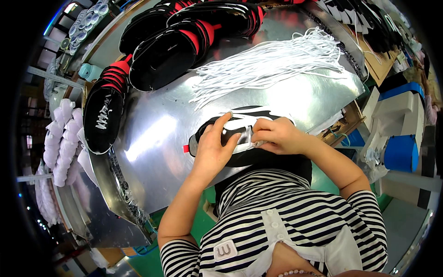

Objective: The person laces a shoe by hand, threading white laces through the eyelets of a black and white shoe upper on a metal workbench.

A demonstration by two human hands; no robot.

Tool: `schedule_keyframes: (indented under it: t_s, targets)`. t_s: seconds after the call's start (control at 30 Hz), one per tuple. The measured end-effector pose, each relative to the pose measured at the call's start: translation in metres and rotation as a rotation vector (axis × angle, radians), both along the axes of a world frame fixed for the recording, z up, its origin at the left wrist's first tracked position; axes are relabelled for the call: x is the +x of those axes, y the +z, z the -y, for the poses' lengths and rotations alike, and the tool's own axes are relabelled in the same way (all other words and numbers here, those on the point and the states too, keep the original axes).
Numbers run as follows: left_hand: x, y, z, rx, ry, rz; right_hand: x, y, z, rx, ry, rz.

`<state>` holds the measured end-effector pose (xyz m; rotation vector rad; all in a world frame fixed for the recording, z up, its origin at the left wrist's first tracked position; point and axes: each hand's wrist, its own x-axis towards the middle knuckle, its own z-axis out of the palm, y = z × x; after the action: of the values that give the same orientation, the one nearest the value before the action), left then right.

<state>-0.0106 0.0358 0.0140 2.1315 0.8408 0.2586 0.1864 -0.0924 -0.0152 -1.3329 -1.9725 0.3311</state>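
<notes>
A black shoe upper point(240, 159) with white trim and a red tab at its left end lies on the metal table in front of me. My left hand point(212, 148) grips it, with the thumb and fingers set apart on its top around the opening. At the right of that opening, the fingers of my right hand point(279, 137) are pinched together on a white shoelace point(247, 135). The fingers partly cover the lace's ends and the holes. Just beyond my hands is a loose bundle of long white shoelaces point(267, 64).
Stacks of black shoe uppers with red tabs point(159, 62) stand at the far left of the metal table point(152, 175). One stack point(104, 117) sits along its left edge. More black and white pieces point(364, 18) lie far right. A blue bin point(400, 153) is at right.
</notes>
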Motion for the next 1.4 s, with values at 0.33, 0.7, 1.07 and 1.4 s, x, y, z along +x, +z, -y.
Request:
schedule_keyframes:
  t_s: [0.33, 0.7, 1.07, 1.4]
  targets:
    - [0.01, 0.006, -0.007, -0.043, -0.043, -0.029, 0.001, -0.009, 0.003, 0.028, -0.013, -0.1]
    - [0.008, 0.004, -0.007, -0.032, -0.073, 0.003, -0.002, -0.004, -0.007, -0.163, -0.394, -0.475]
    - [0.008, -0.001, -0.006, 0.013, -0.079, 0.042, -0.01, 0.006, -0.016, -0.362, -0.442, -0.299]
    - [0.002, -0.008, -0.007, 0.521, -0.16, 0.362, 0.013, -0.022, 0.001, -0.153, -0.401, -1.5]
